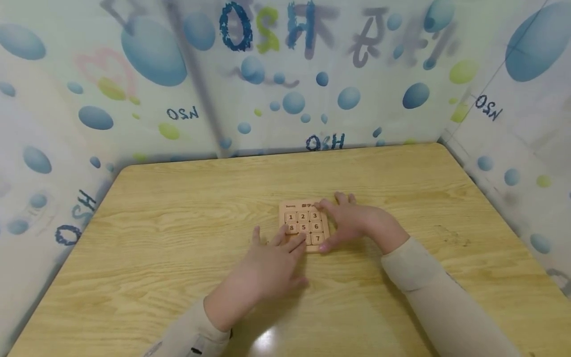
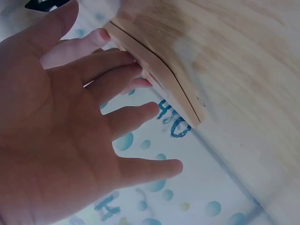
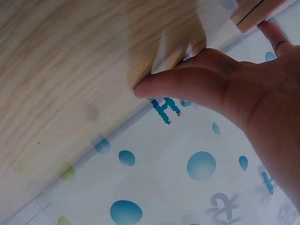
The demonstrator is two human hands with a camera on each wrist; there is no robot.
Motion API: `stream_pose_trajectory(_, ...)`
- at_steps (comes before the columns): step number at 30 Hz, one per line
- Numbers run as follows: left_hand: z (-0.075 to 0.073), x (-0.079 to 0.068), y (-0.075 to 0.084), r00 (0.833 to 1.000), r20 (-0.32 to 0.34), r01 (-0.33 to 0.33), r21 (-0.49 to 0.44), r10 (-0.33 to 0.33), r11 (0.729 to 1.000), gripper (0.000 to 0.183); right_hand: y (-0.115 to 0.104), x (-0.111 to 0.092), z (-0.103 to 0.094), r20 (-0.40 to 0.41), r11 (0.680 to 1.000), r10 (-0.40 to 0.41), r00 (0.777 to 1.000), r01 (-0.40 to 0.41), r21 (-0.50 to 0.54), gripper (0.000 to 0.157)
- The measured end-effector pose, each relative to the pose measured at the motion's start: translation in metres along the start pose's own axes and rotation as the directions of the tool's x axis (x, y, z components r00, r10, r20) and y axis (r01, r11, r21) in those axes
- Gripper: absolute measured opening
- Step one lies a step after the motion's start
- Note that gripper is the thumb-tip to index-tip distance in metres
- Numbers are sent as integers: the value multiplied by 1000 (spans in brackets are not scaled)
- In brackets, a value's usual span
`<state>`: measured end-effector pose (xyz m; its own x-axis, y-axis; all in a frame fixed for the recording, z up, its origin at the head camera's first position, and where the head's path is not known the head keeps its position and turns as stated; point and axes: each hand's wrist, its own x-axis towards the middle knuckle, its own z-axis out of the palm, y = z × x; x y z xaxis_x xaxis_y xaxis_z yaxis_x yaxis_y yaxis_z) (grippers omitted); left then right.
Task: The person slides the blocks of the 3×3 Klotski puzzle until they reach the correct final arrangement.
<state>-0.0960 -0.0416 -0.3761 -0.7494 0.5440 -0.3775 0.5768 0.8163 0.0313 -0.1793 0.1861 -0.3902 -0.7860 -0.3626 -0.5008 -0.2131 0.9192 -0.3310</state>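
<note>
A small wooden number slide puzzle (image 1: pixel 304 227) lies flat on the table, with tiles 1, 2, 3, 8, 5, 6 and 7 readable. Its lower left part is hidden under my left hand (image 1: pixel 267 270), whose fingers are spread and fairly straight, with fingertips touching the tiles. At the puzzle's right side, my right hand (image 1: pixel 352 220) holds the frame between the thumb at the lower right corner and a finger at the upper right. In the left wrist view the puzzle's side edge (image 2: pixel 176 89) shows beyond the fingertips. Only a corner of the puzzle (image 3: pixel 255 14) appears in the right wrist view.
The wood-grain table (image 1: pixel 178 213) extends on all sides of the puzzle. Behind it stands a white wall covering (image 1: pixel 276 114) with blue and green bubble prints and lettering; similar panels flank both sides.
</note>
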Motion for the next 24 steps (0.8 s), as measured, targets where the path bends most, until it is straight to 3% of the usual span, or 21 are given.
stream_pose_trajectory(10, -7, -11, -10, 994, 51, 95, -38, -93, 995, 74, 1, 2, 1, -4, 1000, -11, 1000, 11, -6, 112)
stream_pose_trajectory(17, -15, -7, -5, 999, 4, 51, -35, -51, 998, 75, 1, 2, 1, 2, 1000, -5, 1000, 5, -7, 112)
stream_pose_trajectory(24, -17, -2, -2, 997, -4, 74, -25, -74, 997, 79, 0, 1, 0, 3, 1000, -4, 1000, 4, -6, 112)
